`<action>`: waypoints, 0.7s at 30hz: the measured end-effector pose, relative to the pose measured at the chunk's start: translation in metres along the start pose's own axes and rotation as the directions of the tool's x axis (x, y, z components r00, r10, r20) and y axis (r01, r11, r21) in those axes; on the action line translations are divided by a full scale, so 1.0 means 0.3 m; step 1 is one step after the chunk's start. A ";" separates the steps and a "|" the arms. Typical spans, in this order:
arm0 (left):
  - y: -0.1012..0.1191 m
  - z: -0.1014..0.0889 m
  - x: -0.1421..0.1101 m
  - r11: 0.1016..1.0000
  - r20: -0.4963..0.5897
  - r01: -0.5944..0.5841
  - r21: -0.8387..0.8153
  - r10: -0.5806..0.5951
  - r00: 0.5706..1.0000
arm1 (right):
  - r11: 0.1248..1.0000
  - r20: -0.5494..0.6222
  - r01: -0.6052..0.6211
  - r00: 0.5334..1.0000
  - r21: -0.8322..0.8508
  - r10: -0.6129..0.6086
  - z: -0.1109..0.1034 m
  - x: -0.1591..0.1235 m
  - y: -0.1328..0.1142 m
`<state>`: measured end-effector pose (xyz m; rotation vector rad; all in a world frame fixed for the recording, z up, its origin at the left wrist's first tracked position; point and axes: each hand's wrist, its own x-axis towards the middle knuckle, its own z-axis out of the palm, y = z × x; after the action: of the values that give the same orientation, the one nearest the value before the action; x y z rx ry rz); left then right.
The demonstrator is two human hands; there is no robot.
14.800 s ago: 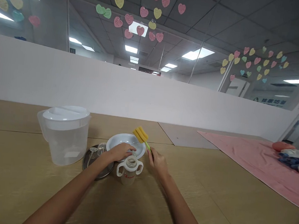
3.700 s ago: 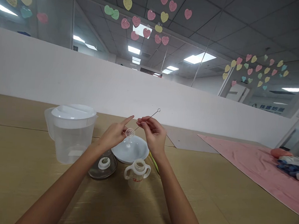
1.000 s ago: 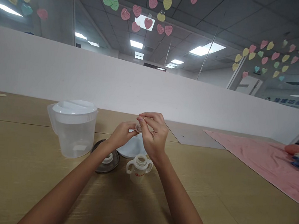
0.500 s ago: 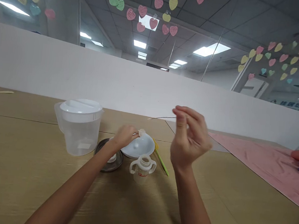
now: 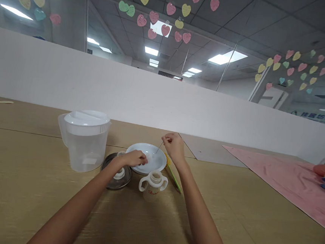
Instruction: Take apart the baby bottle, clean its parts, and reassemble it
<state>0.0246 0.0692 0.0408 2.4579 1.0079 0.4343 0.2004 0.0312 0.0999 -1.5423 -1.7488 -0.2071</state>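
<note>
Though over plate rim (image 5: 161,163), hands (image 5: 135,158) (image 5: 174,145) apart

White plate (image 5: 158,162), green brush handle (image 5: 173,180), pink cloth (image 5: 271,181), pastel paper hearts (image 5: 165,30), tan wood-grain table (image 5: 30,201)

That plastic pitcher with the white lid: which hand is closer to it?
Left. The left hand is over the white plate, to the right of the pitcher, with a gap between them. The right hand is farther right, pinching a thin wire.
</note>
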 end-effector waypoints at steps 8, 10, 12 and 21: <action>0.127 -0.132 -0.048 0.937 -0.229 -0.086 -0.339 0.006 0.973 | 0.954 0.374 -0.073 0.909 -0.290 0.183 0.037 -0.013 0.072; 0.182 -0.153 -0.080 0.885 -0.240 -0.136 -0.446 0.028 0.970 | 0.959 0.408 -0.061 0.896 -0.278 0.175 0.016 -0.017 0.062; 0.229 -0.165 -0.111 0.862 -0.233 -0.169 -0.478 0.061 0.970 | 0.972 0.411 -0.033 0.902 -0.235 0.130 -0.021 -0.020 0.037; 0.297 -0.129 -0.142 0.895 -0.047 -0.223 -0.386 0.222 0.974 | 0.908 0.333 -0.018 0.933 0.419 -0.135 -0.237 -0.102 -0.153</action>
<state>0.0299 -0.0072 0.1145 2.2111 0.5697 0.6436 0.1892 -0.0456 0.1456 -1.2618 -1.9604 0.4239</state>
